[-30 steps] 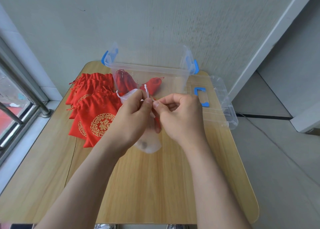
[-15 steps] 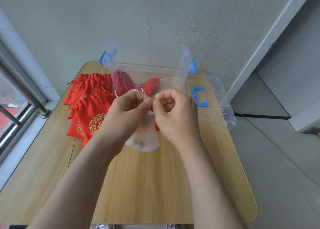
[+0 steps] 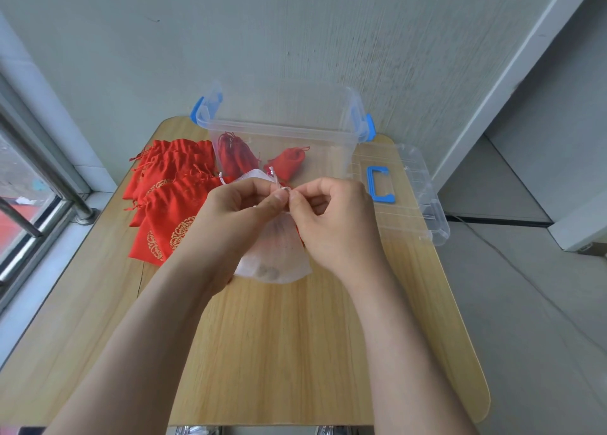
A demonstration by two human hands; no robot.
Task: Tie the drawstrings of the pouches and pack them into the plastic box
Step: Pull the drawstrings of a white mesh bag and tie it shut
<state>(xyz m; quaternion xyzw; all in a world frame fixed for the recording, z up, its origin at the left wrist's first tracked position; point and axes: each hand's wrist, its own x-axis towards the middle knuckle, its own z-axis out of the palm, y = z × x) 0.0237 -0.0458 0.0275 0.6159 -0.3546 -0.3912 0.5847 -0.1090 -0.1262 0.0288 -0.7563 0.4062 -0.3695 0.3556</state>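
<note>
Pinches drawstring [image 3: 285, 189] of sheer white fabric pouch [image 3: 279, 254] with fingers [image 3: 279, 202] of left hand [image 3: 243, 206] and right hand [image 3: 331, 219], over wooden counter [image 3: 295, 352] before clear blue-latched plastic box [image 3: 279, 129]. Notes two red pouches [image 3: 235, 155] packed, red embroidered pile [image 3: 170, 201] outstanding.

A light wooden desk [image 3: 295, 352] with rounded corners is set against the wall. On its far left part, red drawstring pouches [image 3: 170, 198] with gold emblems are piled, overlapping. A clear plastic box [image 3: 279, 129] with blue latches [image 3: 198, 112] is stood at the far edge, just beside the pile. To its right a clear lid [image 3: 420, 191] with a blue handle [image 3: 379, 185] is laid flat, overhanging the desk's right edge. Whether the white pouch [image 3: 279, 254] rests on the desk cannot be told.
</note>
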